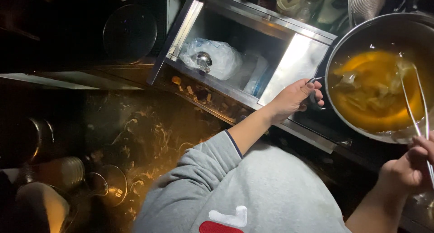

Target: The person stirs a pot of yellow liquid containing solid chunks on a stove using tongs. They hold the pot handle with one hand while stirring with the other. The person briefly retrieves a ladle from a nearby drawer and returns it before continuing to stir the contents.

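Fingers (pixel 316 86) of my left hand (pixel 296 97) close around the pot's short handle (pixel 315 81) at its left rim; my right hand (pixel 407 169) pinches long metal tongs (pixel 413 102), tips down in the amber broth. Pot (pixel 361 31) sits far right, food submerged, nothing lifted out that I can see. Left arm stretches across, sleeve pushed up; right wrist bends near. Left of the pot, an open steel bin (pixel 294 61) holds plastic bags.

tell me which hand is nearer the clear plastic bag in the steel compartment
Left. The left hand grips the round metal pot's handle just right of the clear plastic bag; the right hand holds metal tongs beyond the pot.
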